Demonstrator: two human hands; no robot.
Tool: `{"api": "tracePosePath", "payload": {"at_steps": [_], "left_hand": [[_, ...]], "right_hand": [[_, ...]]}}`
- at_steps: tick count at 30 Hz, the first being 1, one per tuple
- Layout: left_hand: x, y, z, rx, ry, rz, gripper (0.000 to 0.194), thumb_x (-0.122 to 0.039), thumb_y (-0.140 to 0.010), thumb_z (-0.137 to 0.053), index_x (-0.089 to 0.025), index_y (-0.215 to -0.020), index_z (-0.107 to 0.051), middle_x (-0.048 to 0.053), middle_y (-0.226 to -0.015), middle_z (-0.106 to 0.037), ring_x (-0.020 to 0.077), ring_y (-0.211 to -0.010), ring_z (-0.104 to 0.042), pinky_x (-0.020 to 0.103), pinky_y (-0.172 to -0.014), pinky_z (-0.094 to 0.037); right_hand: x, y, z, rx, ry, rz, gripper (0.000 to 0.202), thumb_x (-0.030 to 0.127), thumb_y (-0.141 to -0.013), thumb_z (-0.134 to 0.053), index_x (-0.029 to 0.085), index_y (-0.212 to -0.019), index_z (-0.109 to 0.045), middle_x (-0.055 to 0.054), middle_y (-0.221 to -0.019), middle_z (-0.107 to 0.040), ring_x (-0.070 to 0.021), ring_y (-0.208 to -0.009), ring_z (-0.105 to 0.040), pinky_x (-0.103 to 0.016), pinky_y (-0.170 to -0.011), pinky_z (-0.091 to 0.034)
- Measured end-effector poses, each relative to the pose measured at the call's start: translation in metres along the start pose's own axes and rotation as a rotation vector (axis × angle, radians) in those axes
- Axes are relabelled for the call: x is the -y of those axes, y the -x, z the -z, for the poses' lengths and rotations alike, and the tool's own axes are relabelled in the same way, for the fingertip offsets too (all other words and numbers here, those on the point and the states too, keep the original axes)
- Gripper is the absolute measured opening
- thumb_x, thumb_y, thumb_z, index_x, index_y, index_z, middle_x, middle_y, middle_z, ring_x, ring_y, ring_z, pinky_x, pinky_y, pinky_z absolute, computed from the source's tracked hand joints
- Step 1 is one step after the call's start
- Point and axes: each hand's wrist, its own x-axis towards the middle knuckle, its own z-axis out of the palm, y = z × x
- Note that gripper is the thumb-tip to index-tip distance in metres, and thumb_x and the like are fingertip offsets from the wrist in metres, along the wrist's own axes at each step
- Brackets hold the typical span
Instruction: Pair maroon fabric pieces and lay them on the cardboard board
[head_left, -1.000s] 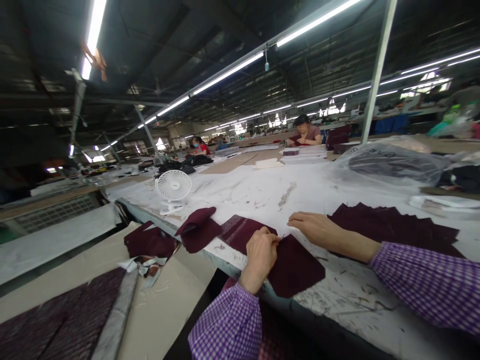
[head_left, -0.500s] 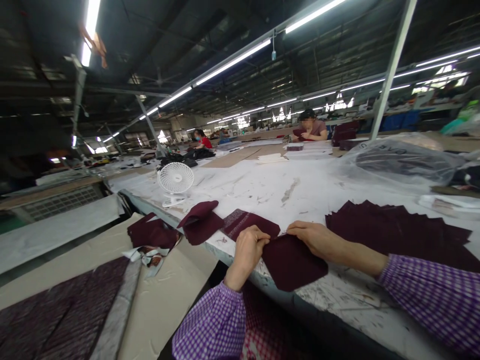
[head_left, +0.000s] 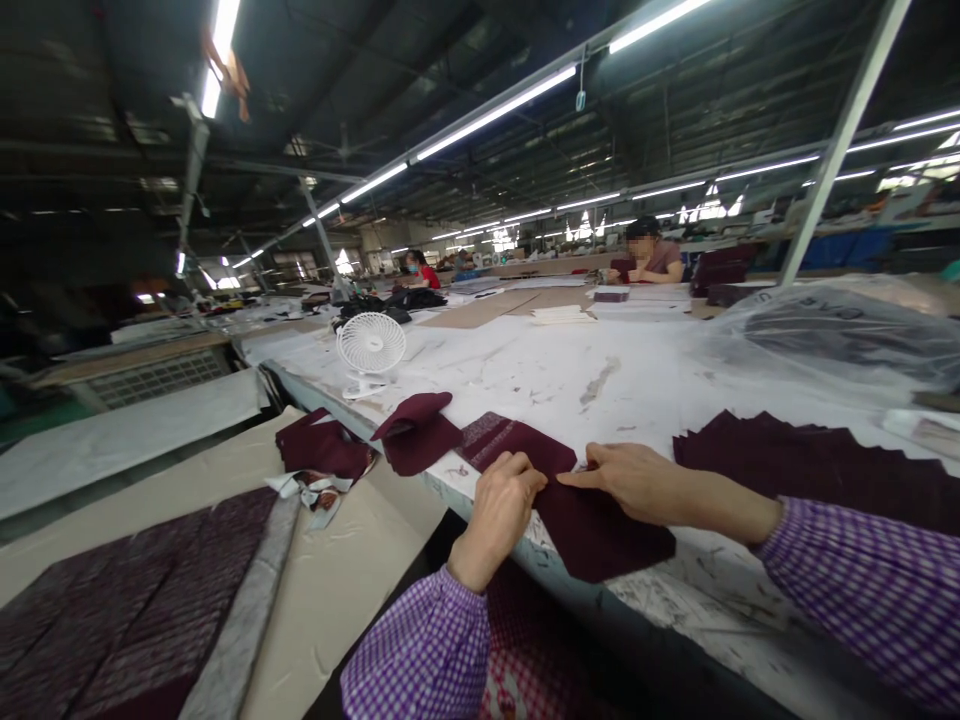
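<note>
A maroon fabric piece [head_left: 604,535] with angled corners lies over the near table edge. My left hand [head_left: 501,510] is closed, its thumb and index finger pinching the top left edge of that piece. My right hand [head_left: 637,482] rests on its upper part, the index finger stretched out flat towards my left fingertips and the other fingers apart from it, partly curled. Just behind my hands is another maroon piece [head_left: 540,447] with a speckled grey band at its left end. A folded maroon piece [head_left: 420,435] sits to the left of it.
Fanned maroon pieces [head_left: 810,465] spread at the right of the white table [head_left: 517,360]. A small white fan [head_left: 371,345] stands at the left edge. Clear plastic bags [head_left: 840,330] lie far right. Lower left, speckled maroon panels [head_left: 142,590] cover a surface. A co-worker [head_left: 652,255] sits across.
My right hand has gone from pinching the fabric's top edge to laying a stretched index finger on it, nearer my left hand. The view has turned slightly left.
</note>
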Motion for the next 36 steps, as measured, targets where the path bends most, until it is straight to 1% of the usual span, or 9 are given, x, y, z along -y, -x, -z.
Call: {"api": "tracePosePath", "payload": {"at_steps": [8, 12, 14, 20, 24, 27, 30, 33, 36], "left_hand": [[0.017, 0.005, -0.001, -0.068, 0.294, 0.045, 0.018, -0.011, -0.084, -0.053, -0.018, -0.080, -0.068, 0.003, -0.085, -0.062, 0.0148, -0.083, -0.056, 0.026, -0.078, -0.044], [0.021, 0.005, 0.004, -0.100, 0.456, 0.143, 0.014, -0.010, -0.081, -0.055, -0.017, -0.086, -0.065, 0.001, -0.083, -0.062, 0.0125, -0.077, -0.058, 0.023, -0.071, -0.045], [0.019, 0.004, 0.005, -0.089, 0.461, 0.158, 0.016, -0.009, -0.079, -0.056, -0.017, -0.089, -0.065, 0.001, -0.082, -0.062, 0.0122, -0.074, -0.058, 0.023, -0.068, -0.044], [0.018, 0.005, 0.004, -0.069, 0.415, 0.057, 0.020, -0.002, -0.076, -0.050, -0.017, -0.073, -0.063, 0.002, -0.081, -0.060, 0.0141, -0.080, -0.056, 0.025, -0.075, -0.043], [0.027, 0.006, -0.002, -0.159, 0.561, 0.213, 0.016, -0.006, -0.079, -0.048, -0.017, -0.081, -0.060, 0.001, -0.081, -0.060, 0.0136, -0.076, -0.056, 0.025, -0.070, -0.044], [0.028, 0.005, -0.004, -0.159, 0.545, 0.250, 0.013, -0.012, -0.080, -0.054, -0.017, -0.089, -0.060, 0.002, -0.085, -0.060, 0.0145, -0.078, -0.055, 0.027, -0.071, -0.044], [0.021, 0.005, 0.002, -0.066, 0.391, 0.177, 0.020, -0.025, -0.073, -0.069, -0.019, -0.090, -0.063, 0.003, -0.089, -0.059, 0.0181, -0.085, -0.053, 0.030, -0.075, -0.044], [0.010, 0.007, 0.009, -0.012, 0.255, 0.124, 0.034, -0.038, -0.068, -0.075, -0.019, -0.093, -0.063, 0.004, -0.093, -0.058, 0.0208, -0.090, -0.052, 0.036, -0.085, -0.041], [0.001, 0.008, 0.011, -0.013, 0.151, 0.116, 0.025, -0.036, -0.073, -0.071, -0.019, -0.090, -0.064, 0.004, -0.092, -0.059, 0.0214, -0.089, -0.051, 0.037, -0.085, -0.040]], "right_hand": [[0.004, -0.012, 0.010, 0.002, 0.095, 0.124, 0.061, 0.005, -0.078, -0.043, 0.034, -0.132, -0.051, -0.011, -0.084, -0.064, -0.0152, -0.060, -0.056, -0.026, -0.055, -0.033], [0.003, -0.014, 0.014, 0.038, 0.089, 0.129, 0.064, 0.003, -0.077, -0.043, 0.034, -0.132, -0.051, -0.012, -0.086, -0.066, -0.0162, -0.061, -0.057, -0.027, -0.053, -0.032], [0.004, -0.014, 0.017, 0.042, 0.080, 0.133, 0.064, 0.003, -0.076, -0.044, 0.034, -0.132, -0.051, -0.012, -0.086, -0.066, -0.0165, -0.061, -0.058, -0.027, -0.053, -0.032], [0.009, -0.018, 0.020, 0.010, 0.130, 0.206, 0.064, 0.001, -0.077, -0.045, 0.033, -0.132, -0.051, -0.007, -0.077, -0.066, -0.0147, -0.059, -0.055, -0.026, -0.052, -0.030], [0.013, -0.019, 0.011, -0.076, 0.166, 0.251, 0.065, 0.001, -0.080, -0.042, 0.034, -0.136, -0.044, -0.007, -0.078, -0.064, -0.0146, -0.059, -0.054, -0.025, -0.052, -0.030], [0.008, -0.018, -0.001, -0.121, 0.040, 0.161, 0.057, 0.009, -0.084, -0.045, 0.034, -0.135, -0.044, -0.010, -0.096, -0.063, -0.0179, -0.073, -0.059, -0.026, -0.059, -0.037], [-0.005, -0.017, -0.007, -0.036, -0.260, 0.006, 0.042, 0.021, -0.082, -0.053, 0.024, -0.124, -0.054, -0.009, -0.100, -0.064, -0.0212, -0.084, -0.060, -0.029, -0.068, -0.041], [-0.024, -0.005, 0.007, 0.051, -0.481, -0.039, 0.019, 0.026, -0.081, -0.051, 0.018, -0.093, -0.063, -0.005, -0.084, -0.065, -0.0193, -0.076, -0.059, -0.028, -0.066, -0.042], [-0.059, 0.027, 0.029, 0.052, -0.632, -0.096, 0.024, 0.038, -0.082, -0.050, 0.018, -0.075, -0.061, -0.005, -0.074, -0.063, -0.0175, -0.067, -0.055, -0.028, -0.060, -0.041]]}}
